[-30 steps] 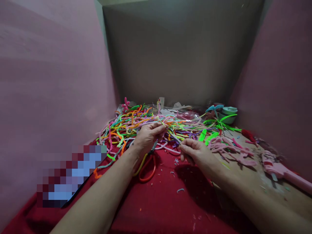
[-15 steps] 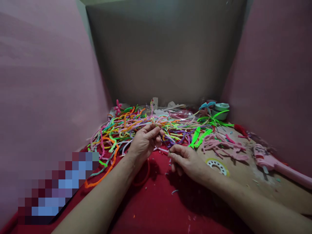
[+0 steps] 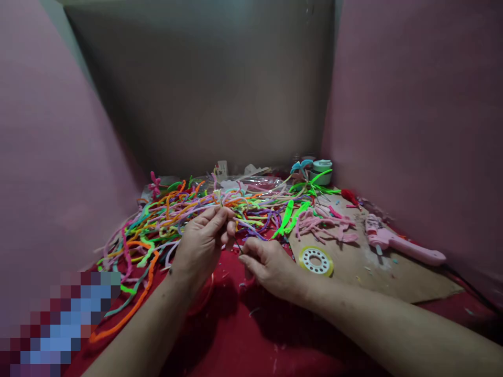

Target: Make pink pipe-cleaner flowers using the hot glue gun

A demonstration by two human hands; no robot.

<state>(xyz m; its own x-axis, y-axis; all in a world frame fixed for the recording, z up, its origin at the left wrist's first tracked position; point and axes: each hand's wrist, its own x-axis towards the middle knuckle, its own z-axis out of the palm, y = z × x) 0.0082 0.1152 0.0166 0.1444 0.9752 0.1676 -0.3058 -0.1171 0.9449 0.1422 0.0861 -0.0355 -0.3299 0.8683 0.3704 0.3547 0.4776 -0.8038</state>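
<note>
Nearest, red cloth (image 3: 243, 345) with small scraps scattered over it; a fuzzy orange strand (image 3: 145, 296) curves along its left part. Left hand (image 3: 200, 241) and right hand (image 3: 271, 267) work close together above the cloth. A thin dark stem (image 3: 238, 244) spans the short gap between them. Fingers of both hands narrow, pinching: right at the stem's lower end, left at the upper part, exact contact hidden. Step in hand looks like fine two-handed working of the stem; any further move calls for a light, steady pinch, as a loose grip could let it slip. Beyond the right wrist, a yellow-rimmed white tape roll (image 3: 315, 261) lies flat on brown cardboard (image 3: 404, 283); farther right, a pink glue gun (image 3: 401, 243). Pink fuzzy strips (image 3: 320, 226) and bright green fuzzy loops (image 3: 286, 219) lie past the roll. Behind the hands, a tangled heap of multicoloured fuzzy strands (image 3: 173, 209); at the back, a pale teal lidded tub (image 3: 321, 173). Against the first frame: view has swung right, hands sit closer together, and the roll, then out of sight, now shows whole.
</note>
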